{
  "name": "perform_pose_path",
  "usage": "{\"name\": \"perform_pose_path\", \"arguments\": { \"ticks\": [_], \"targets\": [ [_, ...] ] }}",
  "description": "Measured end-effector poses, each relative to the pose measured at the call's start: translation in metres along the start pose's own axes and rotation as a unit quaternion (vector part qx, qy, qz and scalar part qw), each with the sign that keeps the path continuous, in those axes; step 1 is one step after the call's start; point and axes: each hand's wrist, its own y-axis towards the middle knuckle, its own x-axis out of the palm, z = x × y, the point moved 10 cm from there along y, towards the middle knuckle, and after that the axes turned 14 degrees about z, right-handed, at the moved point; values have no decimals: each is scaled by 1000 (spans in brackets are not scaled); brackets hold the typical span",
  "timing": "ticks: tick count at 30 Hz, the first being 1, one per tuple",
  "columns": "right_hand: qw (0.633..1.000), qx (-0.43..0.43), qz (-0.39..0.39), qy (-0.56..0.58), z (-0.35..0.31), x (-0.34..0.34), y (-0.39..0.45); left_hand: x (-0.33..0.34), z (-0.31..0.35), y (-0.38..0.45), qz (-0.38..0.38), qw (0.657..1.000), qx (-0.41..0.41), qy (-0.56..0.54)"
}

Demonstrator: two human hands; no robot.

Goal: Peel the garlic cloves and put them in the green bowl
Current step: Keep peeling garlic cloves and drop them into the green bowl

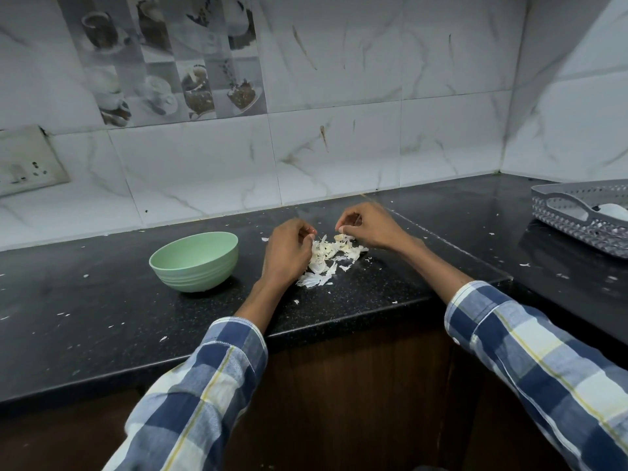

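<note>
The pale green bowl (193,258) stands on the black counter, left of my hands; its inside is hidden from this angle. A heap of white garlic skins (323,263) lies between my hands, with a few yellowish garlic cloves (344,240) at its far edge. My left hand (289,248) is at the heap's left side with curled fingers, its fingertips pinching a bit of skin. My right hand (368,226) hovers just above the cloves, thumb and forefinger pinching a small white clove (341,229).
A grey perforated plastic tray (577,219) holding something white sits at the right on the counter's side wing. Small skin flakes are scattered over the counter (102,300). The counter's front edge runs below my wrists. A switch plate (27,161) is on the tiled wall at left.
</note>
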Motion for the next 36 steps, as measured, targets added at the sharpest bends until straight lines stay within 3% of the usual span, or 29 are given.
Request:
{"name": "perform_pose_path", "arguments": {
  "ticks": [6,13,19,26,31,36],
  "targets": [
    [983,-28,-157,-91,-6,19,-8,2,3,-2,-11,1000,11,13],
    [990,-34,-104,-84,-13,13,-7,1,9,-4,-15,1000,20,16],
    [998,-6,-65,3,-17,-9,2,1,10,-4,-12,999,27,19],
    [984,88,-95,120,-6,-5,-4,6,28,-10,-41,996,77,5],
    [984,12,-177,13,-19,5,-12,7,31,-12,-47,994,95,21],
    [980,-10,-197,7,-29,4,-13,4,34,-12,-38,995,95,16]
  ]
}}
